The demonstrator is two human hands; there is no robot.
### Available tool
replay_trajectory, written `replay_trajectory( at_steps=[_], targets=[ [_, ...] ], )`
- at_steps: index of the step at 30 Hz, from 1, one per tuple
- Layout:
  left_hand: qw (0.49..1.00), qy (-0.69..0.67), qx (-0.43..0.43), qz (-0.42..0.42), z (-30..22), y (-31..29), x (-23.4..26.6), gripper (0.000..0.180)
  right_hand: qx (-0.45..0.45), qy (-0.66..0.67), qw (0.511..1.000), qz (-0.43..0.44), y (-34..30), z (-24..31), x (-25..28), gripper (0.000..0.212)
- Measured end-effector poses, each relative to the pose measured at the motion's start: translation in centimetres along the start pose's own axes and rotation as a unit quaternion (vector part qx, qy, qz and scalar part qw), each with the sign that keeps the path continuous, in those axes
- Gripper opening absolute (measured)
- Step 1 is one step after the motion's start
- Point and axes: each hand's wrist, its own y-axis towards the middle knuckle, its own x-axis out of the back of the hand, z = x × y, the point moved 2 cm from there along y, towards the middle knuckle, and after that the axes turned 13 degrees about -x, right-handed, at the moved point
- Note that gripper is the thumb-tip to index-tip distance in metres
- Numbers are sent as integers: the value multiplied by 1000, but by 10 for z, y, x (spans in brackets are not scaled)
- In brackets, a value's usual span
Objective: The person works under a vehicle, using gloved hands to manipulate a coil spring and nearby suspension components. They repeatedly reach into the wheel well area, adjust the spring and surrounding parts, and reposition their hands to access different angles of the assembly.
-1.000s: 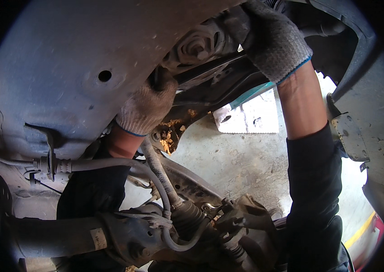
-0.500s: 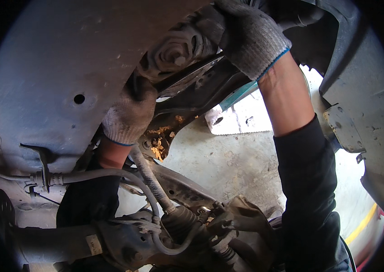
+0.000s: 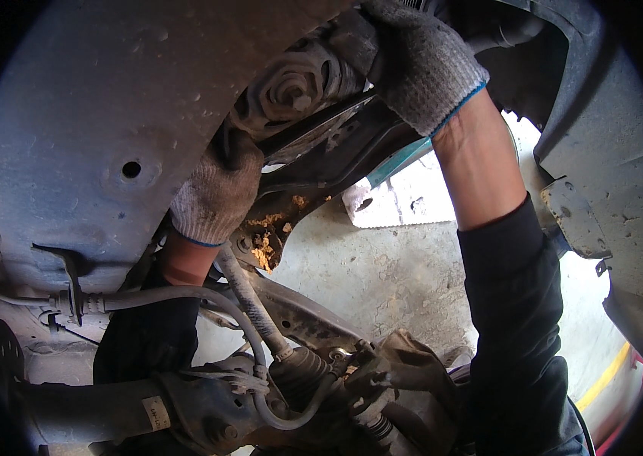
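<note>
Both my hands wear grey knit work gloves with blue cuff edges, inside a car's wheel well. My left hand (image 3: 219, 186) is curled beside the lower left of a round ribbed pulley (image 3: 287, 90); whatever its fingers close on is hidden. From the pulley's lower edge a narrow dark strip (image 3: 317, 125) slants up to the right, passing near both hands. My right hand (image 3: 424, 68) reaches up to the right of the pulley, its back toward me. Its fingers go in among dark parts at the top and cannot be made out.
A rusty dark subframe (image 3: 268, 220) runs below the pulley. The drive shaft (image 3: 249, 296) with its rubber boot (image 3: 298, 372), a curved brake hose (image 3: 184, 292) and the strut tube (image 3: 93, 410) surround my left forearm. Grey body panel (image 3: 93, 137) stands left, a wheel-arch edge (image 3: 610, 167) right.
The view has shifted very slightly. Both hands stay at the same places by the pulley, with no clear change in their grip.
</note>
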Motion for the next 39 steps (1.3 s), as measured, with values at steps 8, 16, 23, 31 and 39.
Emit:
replay_trajectory(
  at_steps=[8, 16, 23, 31, 39],
  targets=[
    [1000, -15, 18, 9, -1, 2, 1, 58, -14, 12, 1000, 16, -1, 1, 1, 19],
    [1000, -11, 2, -17, 0, 2, 1, 57, -7, -5, 999, -41, -5, 2, -7, 18],
    [996, 68, -58, 13, -1, -2, 1, 57, -17, -13, 997, -73, -7, 1, -9, 18],
    [999, 32, -33, 8, 0, -4, -1, 56, -12, -6, 1000, -24, -6, -1, -7, 19],
    [999, -33, 29, -12, 1, -5, -1, 56, 4, -9, 998, -60, -6, -2, -8, 19]
  ],
)
